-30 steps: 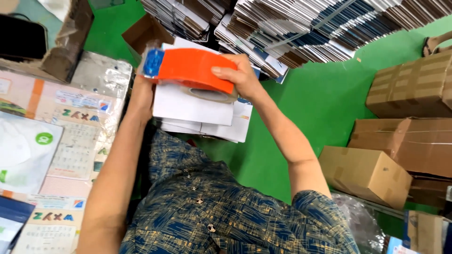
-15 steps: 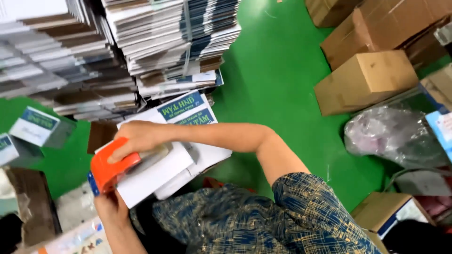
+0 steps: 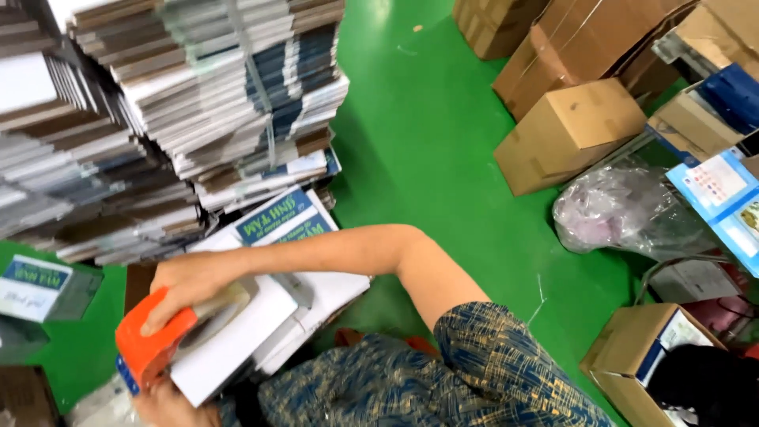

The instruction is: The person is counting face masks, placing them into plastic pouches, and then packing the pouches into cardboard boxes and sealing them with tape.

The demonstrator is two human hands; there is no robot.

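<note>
My right hand (image 3: 191, 286) grips an orange tape dispenser (image 3: 150, 346) and presses it against a white packet of flat printed sheets (image 3: 237, 336) resting on my lap. My left hand (image 3: 162, 399) is at the bottom edge under the packet, holding it from below; only part of it shows. My right forearm stretches across the middle of the view, above my blue patterned clothing (image 3: 474, 379). A printed white and blue sheet (image 3: 277, 217) lies just behind the packet.
Tall stacks of bundled flat sheets (image 3: 182, 103) fill the upper left on the green floor (image 3: 427, 142). Brown cardboard boxes (image 3: 569, 130) stand at the upper right, with a clear plastic bag (image 3: 624, 209) and an open box (image 3: 640, 356) at the right.
The view has swung left and zoomed onto the stacks. The dispenser and packet, first held up in front of me, are now low on my lap at the lower left.
</note>
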